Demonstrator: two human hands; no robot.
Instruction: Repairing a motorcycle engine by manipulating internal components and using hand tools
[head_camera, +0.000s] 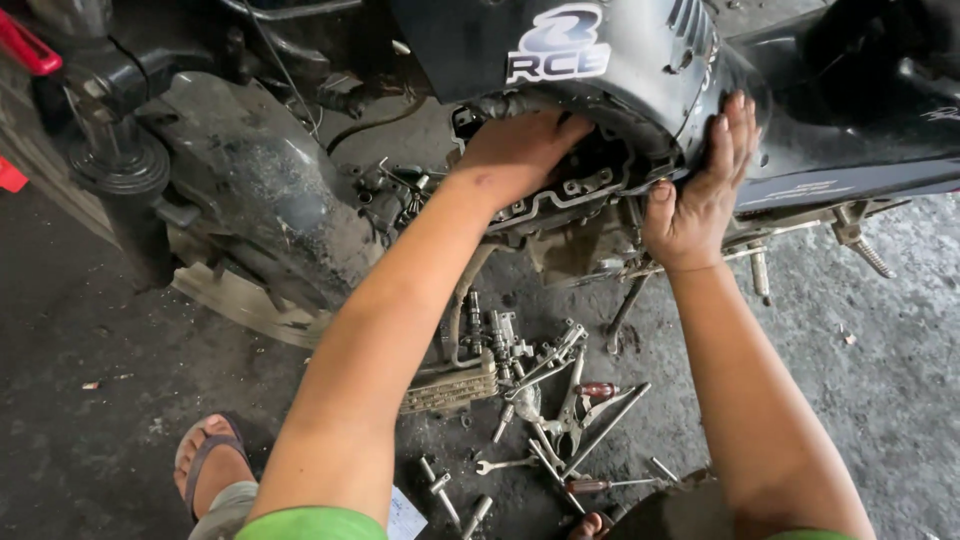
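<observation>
Both hands on the black engine cover (640, 80) — left hand (520, 150) flat, right hand (700, 190) open-fingered, seemingly pressing its edge.

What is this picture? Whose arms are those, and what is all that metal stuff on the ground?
The camera sits on a person's head and looks down, so the two arms are that person's own. The left hand lies flat on the bare metal engine part of a motorbike. The right hand presses against the bike's black plastic cover. Neither hand holds a tool. On the grey concrete floor below lies a heap of tools: wrenches, pliers, screwdrivers and some bolts. At the bottom left you see the person's foot in a sandal.
</observation>
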